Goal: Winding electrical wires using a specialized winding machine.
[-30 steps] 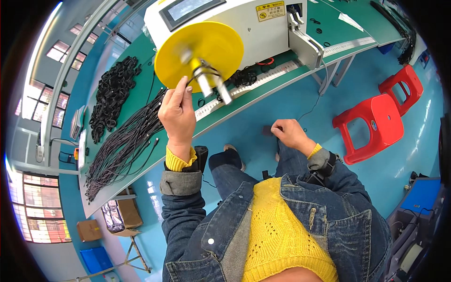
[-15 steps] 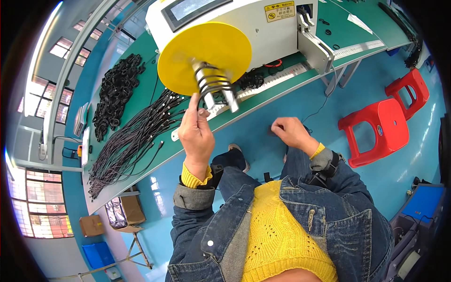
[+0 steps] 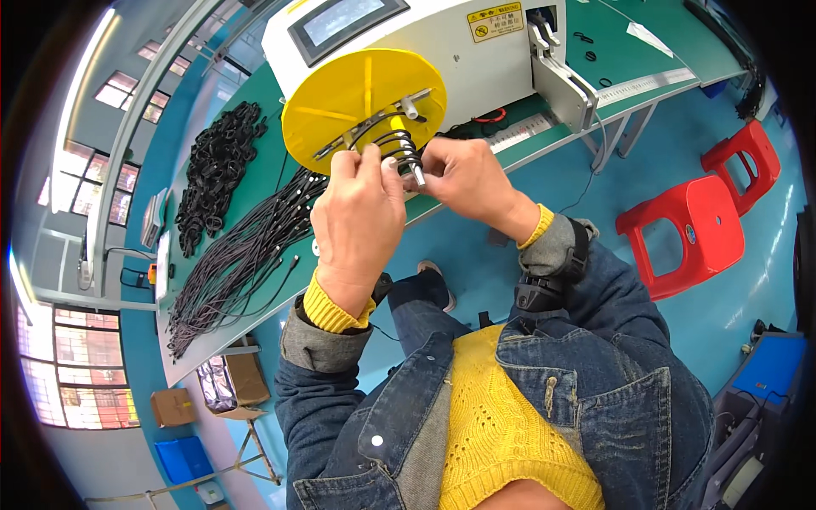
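A black cable (image 3: 406, 150) lies in several loops around the metal posts that stick out of a yellow disc (image 3: 327, 106) on a white winding machine (image 3: 433, 51). My left hand (image 3: 361, 225) is closed at the left side of the loops, thumb and fingers pinching the cable. On the other side my right hand (image 3: 472, 183) is closed around the loops beside the front post (image 3: 417, 176), its fingertips partly hidden behind the coil. The disc appears still, with a slotted metal bar across its face.
Loose straight cables (image 3: 246, 255) with metal plugs lie on the green table (image 3: 263, 98), left of the machine. Behind them is a heap of coiled black cables (image 3: 217, 170). A ruler strip (image 3: 527, 130) runs along the front edge. Red stools (image 3: 684, 234) stand at the right.
The blurred, turning posts and disc have come to rest. My right hand has risen from above my lap to the cable loops, and my left hand has closed in beside them.
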`<state>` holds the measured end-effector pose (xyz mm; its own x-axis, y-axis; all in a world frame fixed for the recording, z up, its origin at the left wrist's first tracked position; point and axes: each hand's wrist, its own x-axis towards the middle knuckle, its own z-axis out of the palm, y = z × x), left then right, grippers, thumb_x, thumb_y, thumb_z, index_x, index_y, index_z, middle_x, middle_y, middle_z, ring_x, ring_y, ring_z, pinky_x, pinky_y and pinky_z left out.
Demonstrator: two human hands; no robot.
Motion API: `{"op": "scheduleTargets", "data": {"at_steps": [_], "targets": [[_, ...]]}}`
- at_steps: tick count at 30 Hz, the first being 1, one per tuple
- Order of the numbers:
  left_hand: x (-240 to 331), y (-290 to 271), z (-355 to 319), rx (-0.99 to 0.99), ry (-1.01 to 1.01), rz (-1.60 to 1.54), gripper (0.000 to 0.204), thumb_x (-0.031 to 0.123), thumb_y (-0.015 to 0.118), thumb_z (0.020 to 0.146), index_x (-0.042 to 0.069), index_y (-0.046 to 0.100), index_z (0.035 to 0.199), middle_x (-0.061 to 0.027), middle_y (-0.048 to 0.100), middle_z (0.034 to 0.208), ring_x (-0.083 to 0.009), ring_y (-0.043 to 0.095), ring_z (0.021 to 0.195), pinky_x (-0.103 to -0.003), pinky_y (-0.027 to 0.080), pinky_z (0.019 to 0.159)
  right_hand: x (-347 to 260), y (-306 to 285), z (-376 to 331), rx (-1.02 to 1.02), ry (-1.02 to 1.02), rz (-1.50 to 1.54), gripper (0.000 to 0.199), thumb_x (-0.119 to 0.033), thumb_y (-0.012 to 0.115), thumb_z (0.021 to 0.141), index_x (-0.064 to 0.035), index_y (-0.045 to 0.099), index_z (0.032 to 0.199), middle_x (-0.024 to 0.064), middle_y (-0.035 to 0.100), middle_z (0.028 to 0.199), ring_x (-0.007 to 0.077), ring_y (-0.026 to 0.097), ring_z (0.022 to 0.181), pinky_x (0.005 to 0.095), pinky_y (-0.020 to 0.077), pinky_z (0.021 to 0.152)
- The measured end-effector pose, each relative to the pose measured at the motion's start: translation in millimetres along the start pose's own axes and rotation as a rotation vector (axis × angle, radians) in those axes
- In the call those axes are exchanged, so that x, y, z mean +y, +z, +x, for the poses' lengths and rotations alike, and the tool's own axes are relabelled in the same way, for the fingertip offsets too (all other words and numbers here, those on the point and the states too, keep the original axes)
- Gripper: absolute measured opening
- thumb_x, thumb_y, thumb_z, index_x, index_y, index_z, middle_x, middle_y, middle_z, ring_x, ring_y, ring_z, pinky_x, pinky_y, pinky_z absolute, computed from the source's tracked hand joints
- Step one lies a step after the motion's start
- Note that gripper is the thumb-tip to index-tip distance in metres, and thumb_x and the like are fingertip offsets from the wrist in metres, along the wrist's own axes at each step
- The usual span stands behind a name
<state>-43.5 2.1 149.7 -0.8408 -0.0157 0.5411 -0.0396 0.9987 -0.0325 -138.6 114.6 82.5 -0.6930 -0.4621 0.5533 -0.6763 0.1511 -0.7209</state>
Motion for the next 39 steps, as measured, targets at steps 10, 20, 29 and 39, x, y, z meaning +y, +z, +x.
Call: {"op": "scheduleTargets", "data": {"at_steps": [10,20,29,39], "targets": [[-35,27,-6,-0.088,0.088,-0.326,0.055,0.017,0.042,0.089,-0.013,0.020,0.131,-0.0321,0.042,0.114,-0.0464,0.042,0.106,-0.042,0.032,0.097,20,9,13,-0.027,-0.012,0.186,0.083,-0.026,0.079,0.062,-0.0028,0.034,0.127,0.0176,0.052,0.108,0.0235,0.056,0.092,0.0320,0.0493,0.077],[-25,27,0,-0.098,0.042,-0.395,0.029,0.014,0.050,0.086,-0.006,0.042,0.106,-0.0222,0.050,0.091,-0.0395,0.051,0.081,-0.045,0.042,0.072,6,33,-8,0.140,-0.098,0.272,0.055,-0.009,0.068,0.071,0.0018,0.038,0.116,0.0171,0.059,0.086,0.0285,0.062,0.077,0.0352,0.0505,0.067],[-12,16,-2,-0.121,0.054,-0.221,0.019,0.015,0.054,0.082,0.000,0.042,0.083,-0.0198,0.051,0.080,-0.0376,0.053,0.065,-0.044,0.044,0.056,-5,32,-8,0.157,-0.070,0.055,0.035,-0.005,0.059,0.074,0.0021,0.039,0.102,0.0217,0.057,0.074,0.0389,0.058,0.068,0.0415,0.0474,0.058],[29,27,-72,-0.276,-0.109,-0.346,0.023,0.021,0.051,0.086,0.000,0.045,0.085,-0.0168,0.055,0.083,-0.0330,0.057,0.064,-0.041,0.045,0.053,9,8,-73,-0.132,-0.034,-0.054,0.027,-0.003,0.057,0.073,0.0004,0.041,0.094,0.0216,0.056,0.069,0.0403,0.057,0.066,0.0440,0.0455,0.054]]}}
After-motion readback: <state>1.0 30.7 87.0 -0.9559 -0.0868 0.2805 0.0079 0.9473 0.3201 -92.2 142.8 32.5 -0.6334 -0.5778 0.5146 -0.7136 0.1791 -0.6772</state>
